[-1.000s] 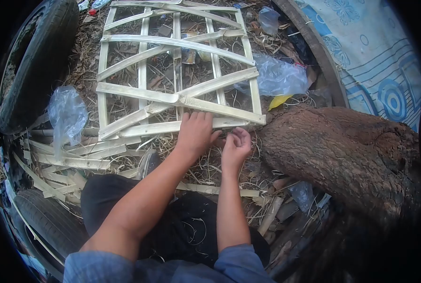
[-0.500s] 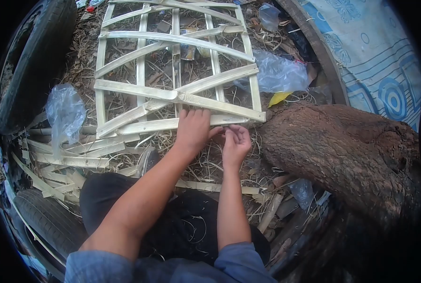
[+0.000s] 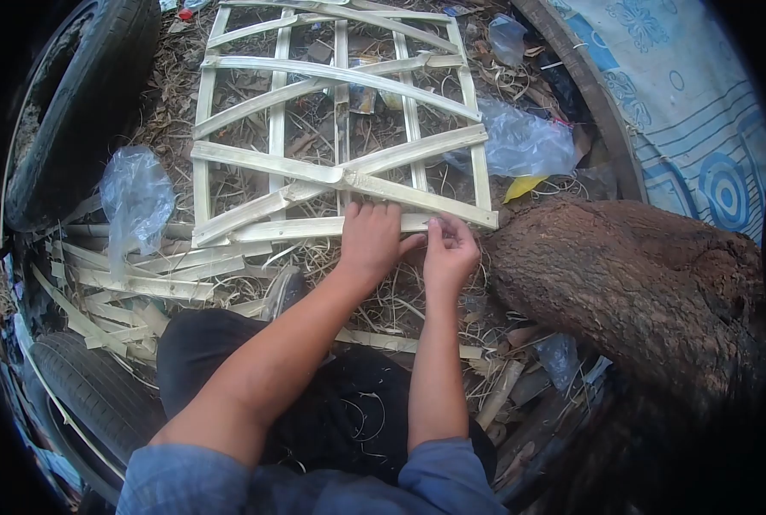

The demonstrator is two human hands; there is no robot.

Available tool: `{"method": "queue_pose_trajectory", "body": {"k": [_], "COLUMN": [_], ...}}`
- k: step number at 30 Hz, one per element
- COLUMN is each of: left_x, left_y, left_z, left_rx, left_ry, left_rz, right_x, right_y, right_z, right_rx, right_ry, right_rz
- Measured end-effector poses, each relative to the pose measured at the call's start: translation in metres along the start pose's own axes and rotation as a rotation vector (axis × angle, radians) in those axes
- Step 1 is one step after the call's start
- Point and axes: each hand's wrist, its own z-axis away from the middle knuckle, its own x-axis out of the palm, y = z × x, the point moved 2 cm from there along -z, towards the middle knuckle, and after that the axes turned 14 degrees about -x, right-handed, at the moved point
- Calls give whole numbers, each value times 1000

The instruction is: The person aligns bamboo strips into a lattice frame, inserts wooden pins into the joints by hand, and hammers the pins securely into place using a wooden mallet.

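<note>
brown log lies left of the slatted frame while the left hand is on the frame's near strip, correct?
Not left: the head view shows the brown log to the right of the slatted frame. The left hand is on the frame's near strip, as you say.

Dry leaves (image 3: pixel 179 86) and curled shavings (image 3: pixel 398 296) litter the dirt ground (image 3: pixel 450 176) beneath a slatted frame (image 3: pixel 342 176). A colorful wrapper (image 3: pixel 363 98) shows through the frame's bars. Left of the frame sits a worn tire (image 3: pixel 99 112); off its near left corner, pale strips (image 3: pixel 147 286) lie heaped, a crumpled plastic bag (image 3: pixel 138 202) resting partly over them. Right of the frame are a clear plastic sheet (image 3: pixel 524 142) and a yellow scrap (image 3: pixel 523 187), with a thick log (image 3: pixel 623 279) just beside its near right corner.
</note>
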Motion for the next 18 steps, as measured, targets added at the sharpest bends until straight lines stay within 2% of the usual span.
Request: {"method": "queue_pose_trajectory", "body": {"k": [6, 11, 13, 18], "left_x": [-2, -2, 0, -1], "left_y": [1, 1, 0, -3], "left_z": [1, -1, -1, -2], "left_rx": [67, 66, 54, 70], "left_ry": [11, -24, -49, -46], "left_rz": [-2, -22, -21, 5], "right_x": [4, 3, 3, 6], "right_y": [13, 10, 12, 16], "right_z": [3, 4, 4, 4], "right_rx": [-171, -168, -288, -355], "right_ry": [-10, -18, -8, -1], "right_rz": [-28, 2, 81, 78]}}
